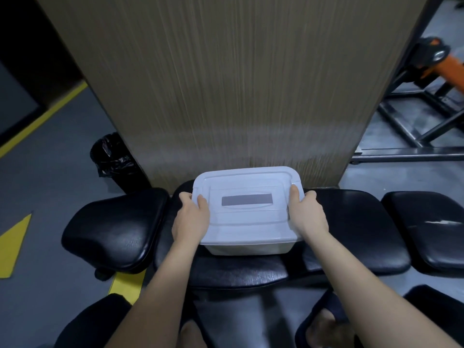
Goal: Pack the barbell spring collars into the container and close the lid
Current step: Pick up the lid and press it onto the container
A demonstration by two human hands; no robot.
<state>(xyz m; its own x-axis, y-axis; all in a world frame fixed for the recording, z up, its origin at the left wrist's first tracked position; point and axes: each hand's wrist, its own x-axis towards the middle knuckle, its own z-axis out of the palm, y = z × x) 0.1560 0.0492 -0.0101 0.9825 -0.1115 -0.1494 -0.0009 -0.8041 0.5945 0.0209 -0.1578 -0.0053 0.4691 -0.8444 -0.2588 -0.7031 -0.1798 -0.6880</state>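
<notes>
A translucent white plastic container (247,248) rests on a black padded bench (351,227), with its white lid (247,189) lying flat on top. A grey rectangle marks the lid's middle. My left hand (192,217) grips the lid's left edge, thumb on top and fingers wrapped round the side. My right hand (306,216) holds the right edge the same way. No spring collars are visible; the container's inside is hidden by the lid.
A wood-grain pillar (231,84) rises right behind the container. More black pads lie left (113,229) and right (426,227). A bin with a black bag (115,159) stands at the left, and black and orange gym frames (426,96) at the right.
</notes>
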